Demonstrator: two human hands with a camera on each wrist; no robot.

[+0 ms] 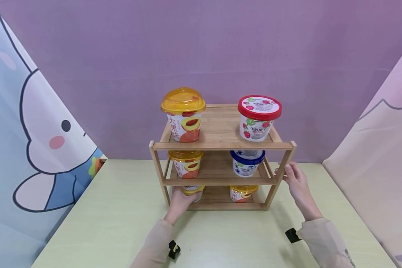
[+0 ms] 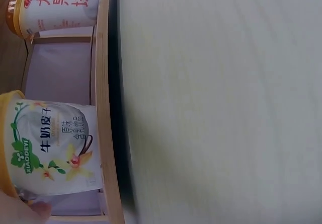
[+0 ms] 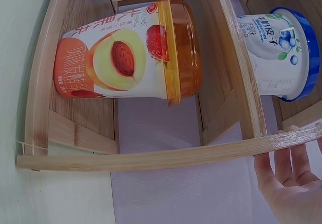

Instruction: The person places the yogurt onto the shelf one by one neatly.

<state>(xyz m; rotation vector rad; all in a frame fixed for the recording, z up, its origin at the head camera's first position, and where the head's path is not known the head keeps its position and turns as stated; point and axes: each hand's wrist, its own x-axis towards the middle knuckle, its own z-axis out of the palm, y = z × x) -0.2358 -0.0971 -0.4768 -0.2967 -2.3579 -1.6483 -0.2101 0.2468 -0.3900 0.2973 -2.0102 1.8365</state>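
On the bottom level of a three-tier wooden rack [image 1: 217, 146], my left hand [image 1: 180, 203] grips a white yogurt cup [image 2: 55, 148] with a yellow lid, at the left end. The left wrist view shows fingertips [image 2: 40, 210] by its lid; the palm is mostly out of sight. My right hand [image 1: 296, 182] holds the rack's right front post [image 1: 281, 173] at middle-shelf height, fingers reaching around it. Nearest that hand, a blue-lidded cup [image 3: 276, 55] stands on the middle shelf. Below it on the bottom level is a fruit cup [image 3: 118, 58] with an orange lid.
The top shelf bears an orange-domed fruit cup [image 1: 184, 115] at left and a red-lidded cup [image 1: 259, 117] at right. Another orange-lidded cup [image 1: 187, 163] is on the middle shelf, left. The rack stands on a pale table [image 1: 120, 208] before a purple cloth [image 1: 201, 44].
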